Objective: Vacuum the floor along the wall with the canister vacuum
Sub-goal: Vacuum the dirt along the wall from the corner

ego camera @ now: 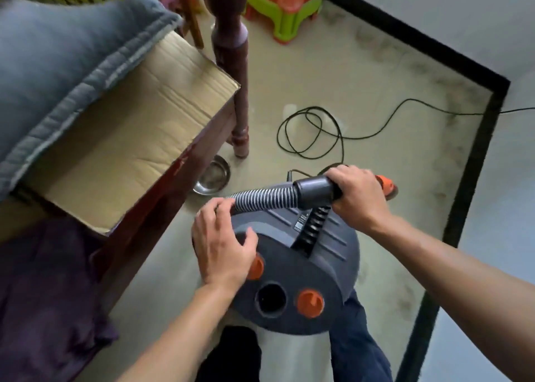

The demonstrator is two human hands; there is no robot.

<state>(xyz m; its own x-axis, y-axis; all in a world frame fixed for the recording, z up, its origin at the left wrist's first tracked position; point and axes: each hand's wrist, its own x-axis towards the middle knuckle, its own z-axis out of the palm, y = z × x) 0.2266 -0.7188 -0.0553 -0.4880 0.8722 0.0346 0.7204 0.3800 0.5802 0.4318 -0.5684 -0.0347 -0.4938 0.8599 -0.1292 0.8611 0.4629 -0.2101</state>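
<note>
Canister vacuum (pixel 292 268) upright on floor between bed (pixel 162 184) and wall (pixel 434 19).
Right hand (pixel 357 196) wrapped round hose handle (pixel 315 192).
Left hand (pixel 223 245) loose-fingered on its top, tips perhaps touching ribbed hose (pixel 260 200) (blurred).
Risk: coiled cord (pixel 309 132) ahead could snag nozzle or feet; steel bowl (pixel 212 179) could get knocked.

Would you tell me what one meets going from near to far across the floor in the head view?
Canister vacuum → right hand gripping the hose → coiled black cord → stacked plastic stools.
</note>
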